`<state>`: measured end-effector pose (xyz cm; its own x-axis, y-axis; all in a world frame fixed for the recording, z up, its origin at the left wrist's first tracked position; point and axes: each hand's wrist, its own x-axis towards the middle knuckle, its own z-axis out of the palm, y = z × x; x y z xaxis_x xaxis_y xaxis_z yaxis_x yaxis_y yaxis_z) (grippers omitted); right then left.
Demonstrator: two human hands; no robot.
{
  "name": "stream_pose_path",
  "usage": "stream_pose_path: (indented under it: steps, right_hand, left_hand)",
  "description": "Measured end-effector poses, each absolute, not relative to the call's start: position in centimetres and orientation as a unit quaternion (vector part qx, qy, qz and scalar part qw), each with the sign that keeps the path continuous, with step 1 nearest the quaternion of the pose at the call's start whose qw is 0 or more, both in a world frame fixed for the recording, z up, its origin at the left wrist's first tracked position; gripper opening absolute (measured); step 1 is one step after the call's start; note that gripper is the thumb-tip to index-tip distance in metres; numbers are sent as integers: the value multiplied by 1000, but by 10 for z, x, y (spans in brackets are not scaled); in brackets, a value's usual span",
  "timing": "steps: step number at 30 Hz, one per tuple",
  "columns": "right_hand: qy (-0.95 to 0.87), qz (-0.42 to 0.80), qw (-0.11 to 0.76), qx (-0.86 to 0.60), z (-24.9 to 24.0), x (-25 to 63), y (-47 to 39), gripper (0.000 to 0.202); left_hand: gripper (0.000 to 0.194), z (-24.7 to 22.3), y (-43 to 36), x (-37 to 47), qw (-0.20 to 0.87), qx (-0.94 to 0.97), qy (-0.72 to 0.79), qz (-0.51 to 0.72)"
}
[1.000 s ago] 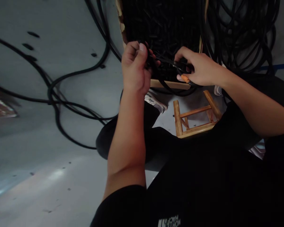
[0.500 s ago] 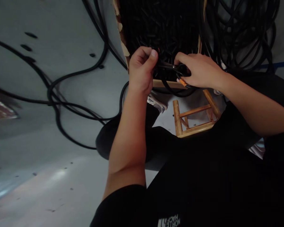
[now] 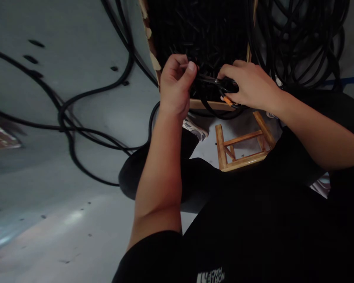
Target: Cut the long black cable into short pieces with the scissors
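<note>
Over the near end of a cardboard box point(image 3: 205, 104) full of short black pieces, my left hand point(image 3: 178, 82) is closed in a pinch, thumb against the fingers. What it pinches is too dark and small to make out. To its right, my right hand point(image 3: 244, 82) has its fingers round the black handles of a pair of scissors point(image 3: 216, 81). The scissors' blades point left at my left fingertips. Just below the handles, an orange-banded black piece point(image 3: 227, 101) shows under my right hand.
Black hose point(image 3: 91, 92) loops over the grey floor on the left. A tangled coil of black hose point(image 3: 301, 47) lies right of the box. A small wooden stool point(image 3: 243, 137) stands between my legs. Dark scraps point(image 3: 31, 59) dot the floor.
Both hands stay almost in place. My right hand's upper fingers have lifted slightly, and the scissors have shifted only a little.
</note>
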<state>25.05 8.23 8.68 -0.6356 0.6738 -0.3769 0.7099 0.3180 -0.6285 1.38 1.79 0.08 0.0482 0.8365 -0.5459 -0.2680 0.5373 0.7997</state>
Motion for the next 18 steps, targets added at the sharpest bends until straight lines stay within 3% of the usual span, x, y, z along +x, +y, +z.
stream_pose_path:
  steps: [3,12,18]
  right_hand:
    - [792,-421,20,442,89,251,85,32]
    - [756,-462,-34,463,86,258,89,30]
    - [758,-451,-31,470,86,255,88,29]
  left_hand:
    - [49,-4,16,16,556,254,619,493]
    - [38,12,18,32,626,224,571,482]
    - [47,5,16,36,573,257,585,513]
